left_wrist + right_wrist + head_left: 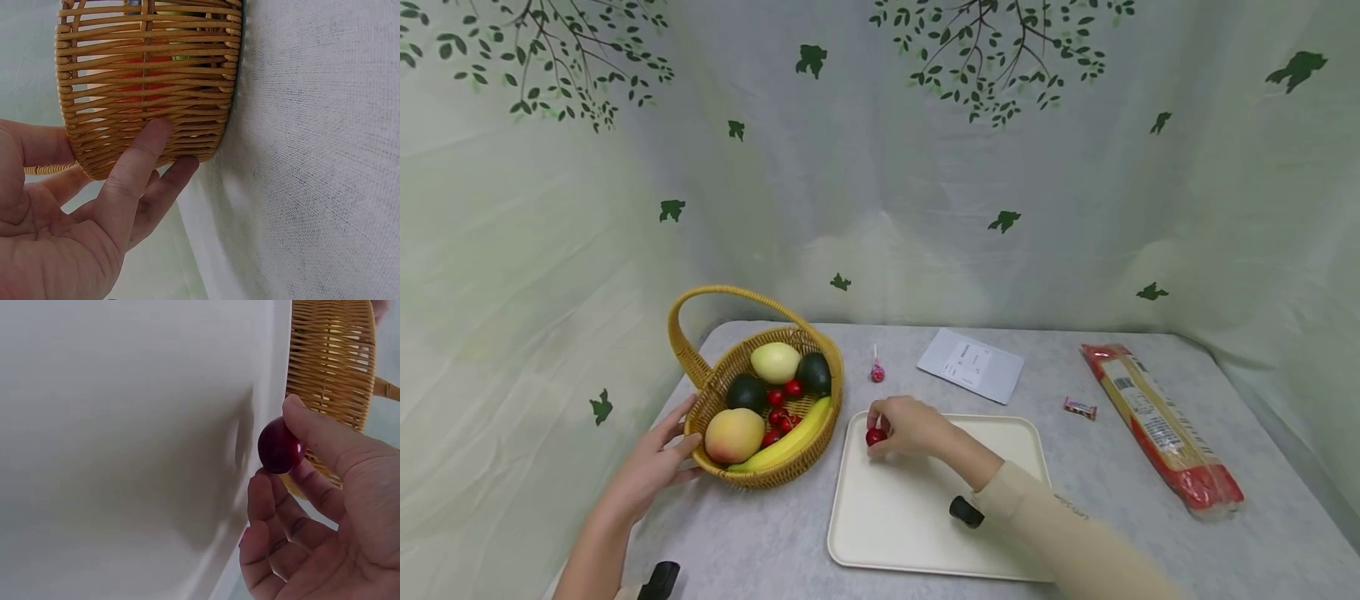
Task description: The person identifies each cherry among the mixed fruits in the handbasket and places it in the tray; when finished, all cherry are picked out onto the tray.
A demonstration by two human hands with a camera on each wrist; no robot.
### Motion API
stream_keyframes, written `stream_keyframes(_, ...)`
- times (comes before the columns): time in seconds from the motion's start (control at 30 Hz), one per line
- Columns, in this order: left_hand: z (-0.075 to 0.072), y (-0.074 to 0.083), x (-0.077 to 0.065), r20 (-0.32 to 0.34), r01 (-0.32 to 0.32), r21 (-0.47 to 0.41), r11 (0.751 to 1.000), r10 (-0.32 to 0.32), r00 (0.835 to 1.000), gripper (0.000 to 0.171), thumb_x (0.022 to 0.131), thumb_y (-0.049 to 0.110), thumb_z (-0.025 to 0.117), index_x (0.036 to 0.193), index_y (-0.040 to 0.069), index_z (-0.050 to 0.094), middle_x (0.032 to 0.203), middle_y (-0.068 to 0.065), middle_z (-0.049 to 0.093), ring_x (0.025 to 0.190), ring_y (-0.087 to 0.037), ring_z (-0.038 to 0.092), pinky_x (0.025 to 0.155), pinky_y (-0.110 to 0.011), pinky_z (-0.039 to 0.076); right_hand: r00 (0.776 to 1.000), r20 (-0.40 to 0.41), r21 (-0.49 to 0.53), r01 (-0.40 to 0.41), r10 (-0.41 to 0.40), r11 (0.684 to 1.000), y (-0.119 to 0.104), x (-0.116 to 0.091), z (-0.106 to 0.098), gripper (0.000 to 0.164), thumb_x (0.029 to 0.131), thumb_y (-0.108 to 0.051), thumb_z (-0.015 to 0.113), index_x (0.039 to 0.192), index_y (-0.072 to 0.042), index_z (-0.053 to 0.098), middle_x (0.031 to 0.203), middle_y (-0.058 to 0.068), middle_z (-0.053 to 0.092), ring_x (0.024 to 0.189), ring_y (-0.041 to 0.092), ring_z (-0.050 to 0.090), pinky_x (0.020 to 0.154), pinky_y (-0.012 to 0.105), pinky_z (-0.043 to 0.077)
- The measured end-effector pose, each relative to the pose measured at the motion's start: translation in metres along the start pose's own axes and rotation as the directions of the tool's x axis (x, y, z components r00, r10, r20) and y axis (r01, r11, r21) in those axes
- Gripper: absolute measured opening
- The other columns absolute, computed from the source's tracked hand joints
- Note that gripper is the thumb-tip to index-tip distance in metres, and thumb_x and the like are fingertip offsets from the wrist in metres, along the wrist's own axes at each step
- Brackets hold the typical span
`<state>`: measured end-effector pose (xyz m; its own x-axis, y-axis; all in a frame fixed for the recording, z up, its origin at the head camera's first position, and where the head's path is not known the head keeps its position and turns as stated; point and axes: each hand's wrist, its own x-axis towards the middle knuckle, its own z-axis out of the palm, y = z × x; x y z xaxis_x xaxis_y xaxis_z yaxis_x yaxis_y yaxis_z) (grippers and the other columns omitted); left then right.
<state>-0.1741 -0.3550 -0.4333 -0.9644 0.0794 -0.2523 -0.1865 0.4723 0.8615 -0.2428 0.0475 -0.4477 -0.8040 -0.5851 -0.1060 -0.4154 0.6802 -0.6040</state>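
Observation:
Above the upper left part of a cream tray (917,533), my right hand (910,429) pinches a dark red cherry (280,445) between thumb and fingertips. My left hand (658,458) touches the outer left side of a yellow wicker basket (790,477), its fingers fairly straight against the weave in the left wrist view. Inside the basket lie a peach (734,435), a banana (786,446), a pale yellow-green round fruit (776,362), two dark green fruits, one an avocado-like piece (747,392), and several red cherries (776,397).
Behind the tray lie a pink lollipop (877,372) and a white labelled packet (972,367). To the right are a small wrapped candy (1080,408) and a long red and yellow plastic package (1161,425). A leaf-printed curtain (887,192) surrounds the grey table (760,542).

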Motion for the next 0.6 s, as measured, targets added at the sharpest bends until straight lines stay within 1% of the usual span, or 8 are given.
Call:
stream_keyframes(0.27,0.0014,0.0008,-0.0014,0.000,-0.009,-0.010,1.000,0.009,1.000,0.075,0.116,0.019,0.044,0.174,0.021,-0.003,0.168,-0.040,0.016,0.137,-0.043,0.058,0.095,-0.043,0.066,1.000,0.001,-0.044,-0.018,0.018,0.999,-0.0023,0.0054,0.0054,0.030,0.088,-0.028,0.091,0.105,-0.015,0.071,0.083,-0.004,0.063,0.076,0.011,0.055,0.068,0.025,0.045)
stream_keyframes(0.37,0.0015,0.0000,-0.0018,-0.001,-0.013,-0.011,1.000,0.013,1.000,0.075,0.116,0.018,0.045,0.174,0.020,-0.003,0.167,-0.040,0.017,0.136,-0.041,0.058,0.094,-0.043,0.066,1.000,0.001,-0.053,-0.020,0.020,0.998,-0.0023,0.0070,0.0063,0.029,0.088,-0.029,0.091,0.105,-0.016,0.071,0.082,-0.005,0.063,0.076,0.010,0.054,0.068,0.024,0.045)
stream_keyframes(0.6,0.0017,-0.0019,-0.0015,-0.007,-0.022,-0.013,1.000,0.022,1.000,0.075,0.116,0.019,0.046,0.174,0.019,-0.001,0.165,-0.038,0.021,0.132,-0.036,0.062,0.093,-0.041,0.067,1.000,0.001,-0.052,-0.013,0.013,0.999,-0.0035,0.0087,0.0069,0.030,0.088,-0.029,0.092,0.104,-0.015,0.071,0.082,-0.003,0.063,0.076,0.011,0.055,0.069,0.025,0.046)
